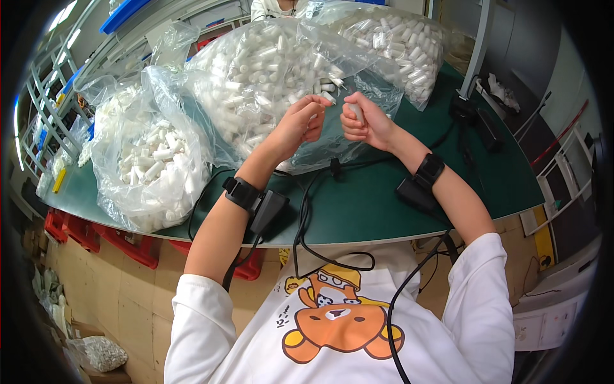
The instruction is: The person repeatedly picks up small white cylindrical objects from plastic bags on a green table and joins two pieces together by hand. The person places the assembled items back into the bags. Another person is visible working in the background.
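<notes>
Both my hands are raised close together over the near side of a large clear plastic bag (246,83) full of small white plastic cylinders. My left hand (302,126) is closed, thumb and forefinger pinching a short white cylindrical piece (328,98) at their tips. Facing it, my right hand (371,123) curls its fingers around a white plastic cylinder (357,114), of which only part shows. A gap separates the two hands. Some loose white cylinders (329,87) lie in the bag just beyond my left fingertips.
A smaller open bag (153,163) of white cylinders stands on the green table (358,214) at the left, another full bag (409,54) at the far right. Black cables (304,217) run across the table's front edge. Red stools (131,243) sit below. Someone (275,9) is beyond the bags.
</notes>
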`<state>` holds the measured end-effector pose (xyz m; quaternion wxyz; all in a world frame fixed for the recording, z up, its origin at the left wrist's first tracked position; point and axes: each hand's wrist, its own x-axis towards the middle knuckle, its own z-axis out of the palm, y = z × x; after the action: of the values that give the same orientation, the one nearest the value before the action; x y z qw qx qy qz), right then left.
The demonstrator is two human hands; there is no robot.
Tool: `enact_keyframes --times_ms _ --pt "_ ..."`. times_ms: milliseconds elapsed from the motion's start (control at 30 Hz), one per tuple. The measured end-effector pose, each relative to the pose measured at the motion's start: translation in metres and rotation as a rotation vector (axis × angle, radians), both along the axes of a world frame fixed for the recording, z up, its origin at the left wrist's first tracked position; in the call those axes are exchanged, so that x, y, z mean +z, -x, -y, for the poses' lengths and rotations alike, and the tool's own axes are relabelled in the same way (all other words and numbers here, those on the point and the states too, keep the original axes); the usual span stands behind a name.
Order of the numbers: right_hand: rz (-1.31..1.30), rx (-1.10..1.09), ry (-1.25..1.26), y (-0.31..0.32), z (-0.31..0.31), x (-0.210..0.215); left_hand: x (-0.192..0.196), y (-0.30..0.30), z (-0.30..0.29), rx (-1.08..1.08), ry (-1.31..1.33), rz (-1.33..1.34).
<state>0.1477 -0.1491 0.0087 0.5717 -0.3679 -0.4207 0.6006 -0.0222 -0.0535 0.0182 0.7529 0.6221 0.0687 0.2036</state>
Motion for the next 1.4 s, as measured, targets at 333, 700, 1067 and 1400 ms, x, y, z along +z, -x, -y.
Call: enact_keyframes --times_ms 333,700,1067,1400 --pt "-0.070 0.084 -0.018 0.008 0.001 0.006 -0.001 -0.003 -0.001 0.089 0.088 0.075" --pt "0.032 -0.087 -0.141 0.015 0.005 0.010 0.005 0.001 -0.007 0.001 0.244 0.173" --pt "-0.019 0.051 -0.111 0.005 0.005 0.012 0.012 0.009 -0.007 -0.100 0.243 0.091" --pt "-0.049 0.035 -0.018 -0.003 0.001 0.007 0.011 0.008 -0.008 -0.081 0.151 0.054"
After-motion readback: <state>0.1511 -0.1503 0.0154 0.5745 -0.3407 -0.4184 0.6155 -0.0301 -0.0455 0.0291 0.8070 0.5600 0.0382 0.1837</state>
